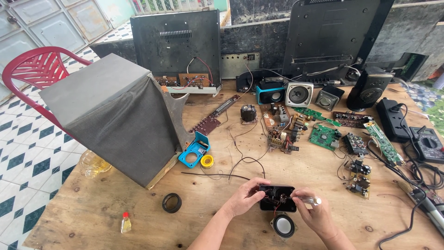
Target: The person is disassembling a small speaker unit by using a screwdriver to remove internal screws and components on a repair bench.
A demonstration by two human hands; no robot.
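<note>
My left hand [244, 197] grips the left side of a small black casing [276, 200] with wires and a red part inside, resting on the plywood table [111, 217]. My right hand [316, 214] holds a clear-handled screwdriver [309, 200] with its tip pointing left into the casing. A small round speaker [283, 225] lies on the table just below the casing, between my wrists.
A large grey speaker box [113, 113] leans at the left. Circuit boards [324, 136], small speakers [299, 94], a multimeter [428, 143], a blue holder [194, 152], a solder roll [206, 160], a black ring [171, 203] and a small bottle [125, 223] are scattered about. A red chair [34, 69] stands far left.
</note>
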